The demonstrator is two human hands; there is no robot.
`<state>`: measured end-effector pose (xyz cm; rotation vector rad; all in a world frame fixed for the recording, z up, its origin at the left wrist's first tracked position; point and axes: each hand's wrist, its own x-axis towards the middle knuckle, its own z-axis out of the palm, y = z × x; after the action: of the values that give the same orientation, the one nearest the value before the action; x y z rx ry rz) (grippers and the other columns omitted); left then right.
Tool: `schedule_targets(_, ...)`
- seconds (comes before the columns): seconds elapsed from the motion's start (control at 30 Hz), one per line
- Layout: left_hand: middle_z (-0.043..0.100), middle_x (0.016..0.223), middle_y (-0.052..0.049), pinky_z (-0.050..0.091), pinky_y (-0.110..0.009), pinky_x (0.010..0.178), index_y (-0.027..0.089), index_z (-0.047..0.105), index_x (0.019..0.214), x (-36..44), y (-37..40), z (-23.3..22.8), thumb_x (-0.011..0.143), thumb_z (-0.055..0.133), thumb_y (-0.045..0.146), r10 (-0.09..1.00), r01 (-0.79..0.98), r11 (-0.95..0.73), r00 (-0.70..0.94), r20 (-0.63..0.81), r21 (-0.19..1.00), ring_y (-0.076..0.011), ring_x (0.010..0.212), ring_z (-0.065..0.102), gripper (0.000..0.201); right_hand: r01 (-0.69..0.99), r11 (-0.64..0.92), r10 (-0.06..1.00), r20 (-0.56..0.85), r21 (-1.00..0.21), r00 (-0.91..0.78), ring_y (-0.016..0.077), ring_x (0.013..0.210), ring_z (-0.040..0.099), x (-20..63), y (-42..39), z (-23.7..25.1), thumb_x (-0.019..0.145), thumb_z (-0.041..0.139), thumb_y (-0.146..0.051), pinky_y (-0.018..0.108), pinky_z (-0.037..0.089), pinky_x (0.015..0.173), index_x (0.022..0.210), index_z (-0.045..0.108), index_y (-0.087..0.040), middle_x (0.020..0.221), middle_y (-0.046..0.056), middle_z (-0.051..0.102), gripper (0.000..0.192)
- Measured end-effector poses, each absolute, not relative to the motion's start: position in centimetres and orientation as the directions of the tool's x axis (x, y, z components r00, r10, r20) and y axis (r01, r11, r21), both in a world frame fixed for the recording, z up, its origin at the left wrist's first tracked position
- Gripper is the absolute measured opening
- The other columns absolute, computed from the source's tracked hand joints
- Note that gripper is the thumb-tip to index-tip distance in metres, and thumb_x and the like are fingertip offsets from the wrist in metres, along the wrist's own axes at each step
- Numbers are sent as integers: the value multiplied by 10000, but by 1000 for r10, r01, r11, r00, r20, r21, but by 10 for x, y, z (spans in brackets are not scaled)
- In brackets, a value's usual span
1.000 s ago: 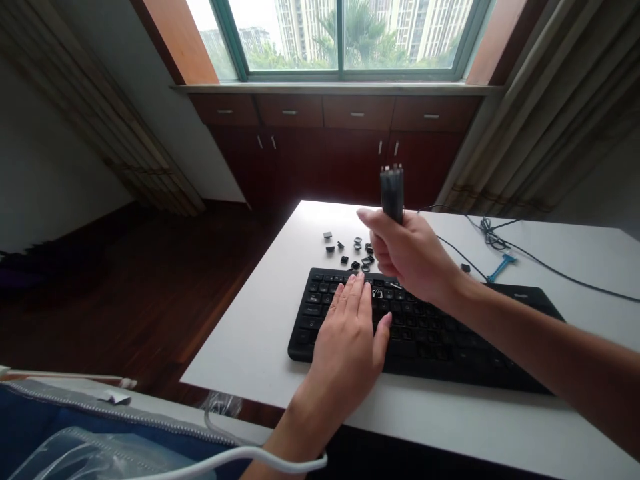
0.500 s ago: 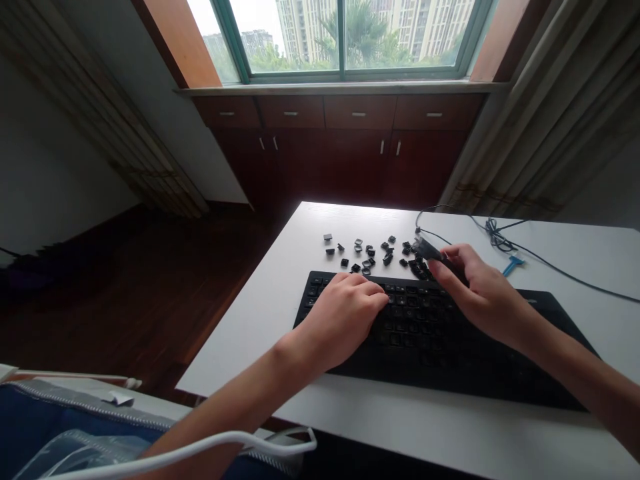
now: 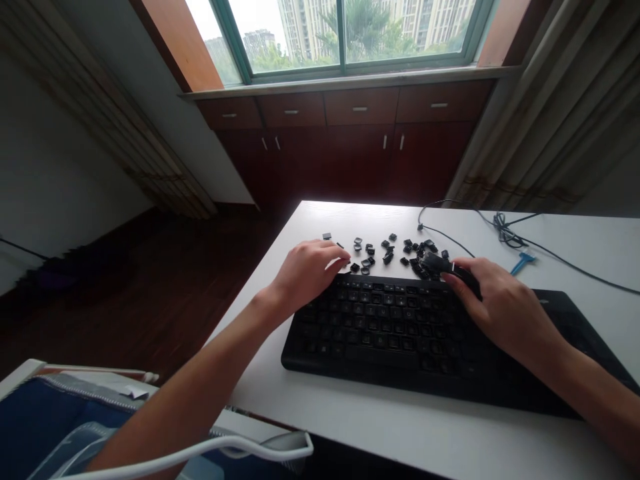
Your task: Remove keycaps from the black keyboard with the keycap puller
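Note:
A black keyboard (image 3: pixel 400 333) lies on the white table (image 3: pixel 400 427). Several loose black keycaps (image 3: pixel 385 252) are scattered just behind it. My left hand (image 3: pixel 305 270) hovers over the keyboard's far left corner, fingers curled toward the nearest keycaps; I cannot see anything held in it. My right hand (image 3: pixel 500 303) rests over the keyboard's upper middle and grips a dark keycap-puller tool (image 3: pixel 440 265), whose tip points at the pile of keycaps.
A black cable (image 3: pixel 500 230) and a small blue tool (image 3: pixel 523 263) lie at the table's back right. Dark wooden cabinets (image 3: pixel 350 140) stand under the window. A blue bag and a white cord (image 3: pixel 200 450) sit at the lower left. Curtains hang on the right.
My right hand brought the tool down from held upright to low over the keycap pile. My left hand lifted off the keys and moved back-left toward the loose keycaps.

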<state>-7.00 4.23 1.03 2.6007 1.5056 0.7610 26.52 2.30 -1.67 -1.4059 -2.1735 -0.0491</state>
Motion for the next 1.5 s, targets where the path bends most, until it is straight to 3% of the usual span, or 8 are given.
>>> schedule_targets(0.23, 784, 953, 4, 528, -280, 747, 240, 779, 946, -72, 50, -4, 933, 692, 269, 859, 780, -484, 338, 384, 397, -170, 836, 725, 93, 858, 417, 836, 498, -301, -231, 299, 884, 721, 267, 16, -18, 1007, 507, -515, 390, 551, 703, 1231, 588, -187, 1107, 132, 724, 405)
schedule_targets(0.53, 788, 913, 8, 547, -264, 755, 221, 786, 940, -68, 51, -9, 914, 718, 247, 855, 687, -504, 314, 413, 523, -151, 815, 729, 77, 859, 409, 835, 505, -309, -216, 280, 844, 704, 265, 9, -14, 1008, 496, -532, 368, 539, 690, 1244, 564, -220, 1092, 127, 709, 397)
schedule_targets(0.73, 791, 931, -8, 557, -278, 762, 213, 784, 958, -67, 50, -10, 914, 714, 245, 846, 657, -521, 310, 435, 545, -165, 838, 730, 89, 849, 373, 868, 464, -375, -176, 233, 664, 649, 264, 6, -11, 994, 482, -578, 356, 505, 607, 1240, 559, -245, 1028, 100, 705, 421)
schedule_targets(0.93, 795, 945, -7, 561, -281, 782, 214, 782, 969, -65, 49, -10, 923, 704, 239, 841, 650, -528, 312, 442, 547, -164, 862, 735, 94, 860, 389, 869, 443, -332, -222, 306, 882, 705, 264, 6, -14, 996, 480, -573, 394, 537, 726, 1228, 584, -229, 1082, 127, 715, 428)
schedule_targets(1.23, 783, 955, -3, 554, -267, 762, 219, 773, 993, -64, 46, -10, 940, 696, 281, 855, 672, -499, 281, 435, 547, -150, 854, 720, 113, 852, 381, 882, 418, -359, -218, 277, 867, 704, 264, 5, -17, 994, 482, -578, 369, 539, 721, 1234, 598, -228, 1059, 95, 723, 440)
schedule_targets(1.5, 794, 956, 6, 550, -248, 741, 225, 775, 990, -63, 46, -9, 955, 679, 325, 871, 665, -471, 249, 424, 579, -140, 846, 725, 144, 863, 320, 911, 375, -390, -168, 241, 581, 625, 267, 5, -15, 963, 489, -621, 355, 464, 525, 1218, 614, -280, 908, 65, 727, 443)
